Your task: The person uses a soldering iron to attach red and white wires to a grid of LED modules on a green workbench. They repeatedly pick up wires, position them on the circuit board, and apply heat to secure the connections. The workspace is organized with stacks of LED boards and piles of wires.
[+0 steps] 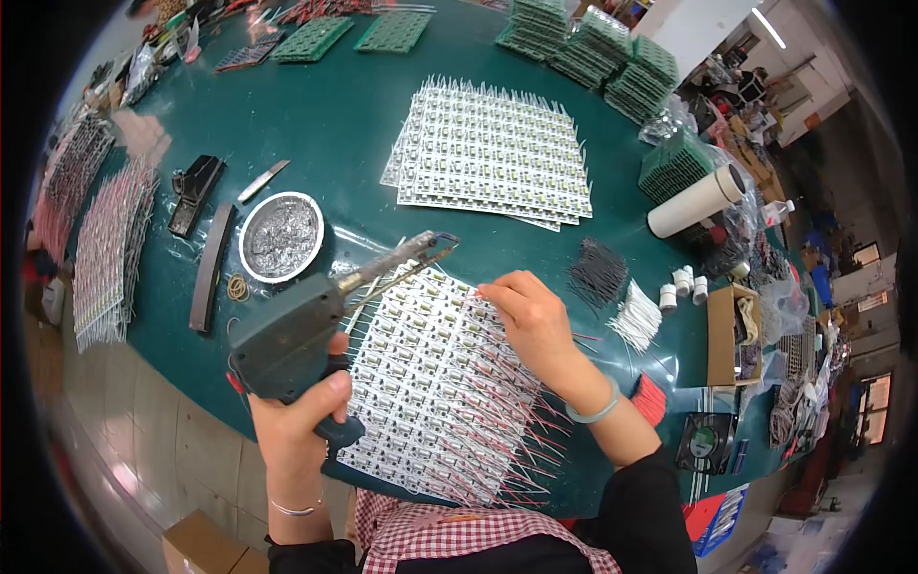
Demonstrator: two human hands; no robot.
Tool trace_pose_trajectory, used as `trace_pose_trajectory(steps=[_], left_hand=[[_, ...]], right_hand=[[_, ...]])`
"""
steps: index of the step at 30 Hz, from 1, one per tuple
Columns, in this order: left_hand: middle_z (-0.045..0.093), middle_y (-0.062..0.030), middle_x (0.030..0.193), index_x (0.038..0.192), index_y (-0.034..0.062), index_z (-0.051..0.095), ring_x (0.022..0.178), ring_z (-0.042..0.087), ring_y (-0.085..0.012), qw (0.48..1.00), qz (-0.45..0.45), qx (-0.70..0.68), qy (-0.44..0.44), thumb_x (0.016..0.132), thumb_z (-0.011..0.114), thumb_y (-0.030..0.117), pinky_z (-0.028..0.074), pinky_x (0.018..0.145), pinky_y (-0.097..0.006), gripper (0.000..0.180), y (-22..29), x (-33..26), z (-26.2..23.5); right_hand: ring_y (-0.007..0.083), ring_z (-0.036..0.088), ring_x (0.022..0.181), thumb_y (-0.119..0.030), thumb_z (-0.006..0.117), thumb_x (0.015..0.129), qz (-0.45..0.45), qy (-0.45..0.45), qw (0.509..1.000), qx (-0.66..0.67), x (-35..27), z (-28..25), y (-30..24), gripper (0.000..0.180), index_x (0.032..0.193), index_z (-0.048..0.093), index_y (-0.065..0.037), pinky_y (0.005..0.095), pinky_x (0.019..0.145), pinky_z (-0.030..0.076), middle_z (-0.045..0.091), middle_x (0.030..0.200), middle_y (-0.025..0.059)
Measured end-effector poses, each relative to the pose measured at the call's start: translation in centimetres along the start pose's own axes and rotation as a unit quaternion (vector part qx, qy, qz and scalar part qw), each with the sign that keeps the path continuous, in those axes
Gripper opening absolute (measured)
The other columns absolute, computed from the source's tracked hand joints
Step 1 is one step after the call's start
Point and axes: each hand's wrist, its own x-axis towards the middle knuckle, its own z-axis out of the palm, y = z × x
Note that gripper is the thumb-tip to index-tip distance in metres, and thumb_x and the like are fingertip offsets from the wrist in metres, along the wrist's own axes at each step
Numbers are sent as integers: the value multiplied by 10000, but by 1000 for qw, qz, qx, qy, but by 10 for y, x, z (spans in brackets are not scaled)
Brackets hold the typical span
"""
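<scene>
My left hand (298,421) is wrapped round the handle of a dark green soldering gun (292,335), whose tip points up and to the right. Beneath the gun lies a white panel of small circuit boards (406,392), with rows of parts and many red wires (492,402) sticking out over its right half. At the panel's upper right edge my right hand (537,320) pinches what looks like a thin red wire; a red end shows beyond the hand. The gun's tip is up and left of those fingers, apart from them. Part of the panel is hidden by my hands.
A white bowl of grey metallic material (282,237) stands left of the gun, beside a dark bar (212,268) and a knife (263,180). Stacked white panels (492,153) lie ahead. Black wires (598,273), white wires (636,318) and a pale tube (696,201) are at right.
</scene>
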Motion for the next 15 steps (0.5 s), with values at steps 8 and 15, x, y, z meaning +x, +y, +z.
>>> trace_pose_trajectory(steps=[8, 15], left_hand=[[692, -99, 946, 1101, -43, 657, 620, 589, -104, 979, -55, 185, 67, 718, 753, -57, 452, 485, -227, 395, -46, 9, 13], [695, -24, 846, 959, -17, 705, 719, 609, -78, 964, -61, 260, 18, 784, 801, 48, 481, 641, -245, 210, -59, 11, 25]], right_hand=[[243, 624, 792, 57, 657, 725, 21, 48, 999, -17, -1, 32, 20, 250, 951, 701, -40, 358, 649, 529, 663, 895, 57], [238, 624, 800, 31, 654, 697, -2, 37, 999, -25, -8, 33, 22, 273, 961, 693, -27, 334, 646, 522, 658, 904, 63]])
